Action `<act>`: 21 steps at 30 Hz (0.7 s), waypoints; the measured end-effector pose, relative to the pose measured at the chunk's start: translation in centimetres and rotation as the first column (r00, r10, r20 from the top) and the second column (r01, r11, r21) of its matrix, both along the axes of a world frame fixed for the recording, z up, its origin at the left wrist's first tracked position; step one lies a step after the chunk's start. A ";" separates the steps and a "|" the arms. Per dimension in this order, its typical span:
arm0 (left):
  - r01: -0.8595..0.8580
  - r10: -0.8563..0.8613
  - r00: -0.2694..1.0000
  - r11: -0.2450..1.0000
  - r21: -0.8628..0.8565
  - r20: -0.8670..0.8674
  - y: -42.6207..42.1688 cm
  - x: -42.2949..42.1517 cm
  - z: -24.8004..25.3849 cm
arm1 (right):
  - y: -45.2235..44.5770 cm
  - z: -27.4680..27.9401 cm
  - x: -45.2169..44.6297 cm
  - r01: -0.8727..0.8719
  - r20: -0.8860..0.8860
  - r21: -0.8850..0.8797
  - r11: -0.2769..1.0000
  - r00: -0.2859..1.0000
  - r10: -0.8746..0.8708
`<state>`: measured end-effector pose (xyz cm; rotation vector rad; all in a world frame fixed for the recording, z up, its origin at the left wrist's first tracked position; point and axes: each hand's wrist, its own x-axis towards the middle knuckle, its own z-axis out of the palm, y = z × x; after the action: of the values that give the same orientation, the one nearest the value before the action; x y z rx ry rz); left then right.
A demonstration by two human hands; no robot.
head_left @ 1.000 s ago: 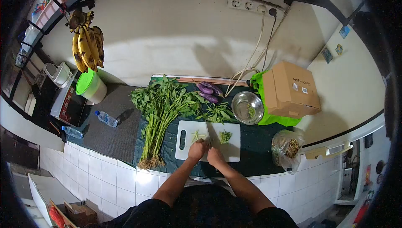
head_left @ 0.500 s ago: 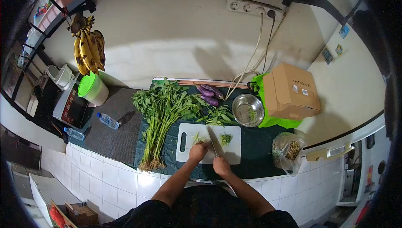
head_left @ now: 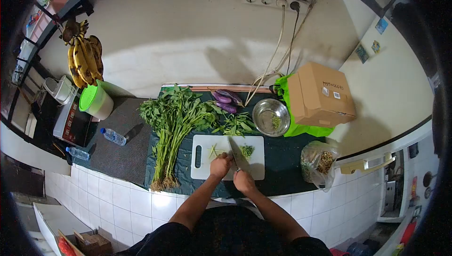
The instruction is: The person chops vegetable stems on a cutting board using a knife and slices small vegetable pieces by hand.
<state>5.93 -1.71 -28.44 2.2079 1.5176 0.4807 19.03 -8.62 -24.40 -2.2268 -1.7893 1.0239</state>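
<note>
My right hand (head_left: 244,180) grips the handle of a kitchen knife (head_left: 235,154), whose blade points away from me over a white cutting board (head_left: 255,166). My left hand (head_left: 220,165) is closed at the left side of the blade, fingertips close to it; what it pinches is too small to make out. Thin pale-green stem pieces (head_left: 214,151) lie on the board just beyond that hand. To the right of the blade sits a small heap of chopped greens (head_left: 246,151).
Leafy greens with roots (head_left: 172,138) lie left of the board. Behind it are loose leaves (head_left: 238,125), purple eggplants (head_left: 226,100) and a steel bowl (head_left: 263,115) containing some cut greens. A plastic bag (head_left: 308,164) and cardboard box (head_left: 315,93) stand on the right; a water bottle (head_left: 113,136) lies left.
The whole view has shifted slightly, so things appear further left and a little higher. My left hand has come closer to the blade; my right hand keeps its hold on the knife.
</note>
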 end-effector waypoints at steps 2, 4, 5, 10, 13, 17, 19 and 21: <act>0.033 -0.030 0.999 0.997 0.072 -0.038 -0.1 -0.1 -0.5 | -0.2 -0.7 -0.2 -0.011 0.004 -0.024 1.000 1.000 0.011; 0.094 -0.092 0.996 0.980 0.176 -0.018 -0.1 -0.3 -1.0 | -0.5 -1.3 -0.4 0.016 0.011 0.082 0.997 1.000 -0.017; 0.093 -0.091 0.996 0.980 0.175 -0.020 0.0 -0.4 -1.3 | -0.8 -2.5 -0.5 0.014 0.009 0.081 0.997 1.000 -0.015; 0.118 -0.114 0.991 0.991 0.057 -0.065 0.1 -0.2 -0.5 | 0.4 -4.9 -0.1 -0.056 -0.003 0.191 0.980 0.998 0.057; 0.045 -0.046 0.998 0.999 -0.022 -0.044 0.1 0.1 0.2 | 2.5 -2.8 -0.1 -0.079 0.011 0.110 0.991 0.997 0.078; 0.010 -0.009 1.000 0.995 -0.102 0.011 0.3 0.0 1.2 | 1.7 -3.6 -0.4 -0.063 0.020 0.194 0.979 0.998 0.060; 0.042 -0.039 0.998 0.998 -0.049 0.056 0.4 -0.2 -0.7 | 0.8 -3.7 -0.4 -0.104 0.012 0.137 0.985 0.995 0.104; 0.054 -0.052 0.997 0.998 -0.034 0.055 0.4 -0.2 -0.9 | 0.5 -3.6 -0.5 -0.089 0.041 0.128 0.988 0.996 0.084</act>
<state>5.70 -1.29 -29.35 2.1847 1.4253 0.4884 18.56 -8.09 -27.95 -2.1204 -1.9233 0.8606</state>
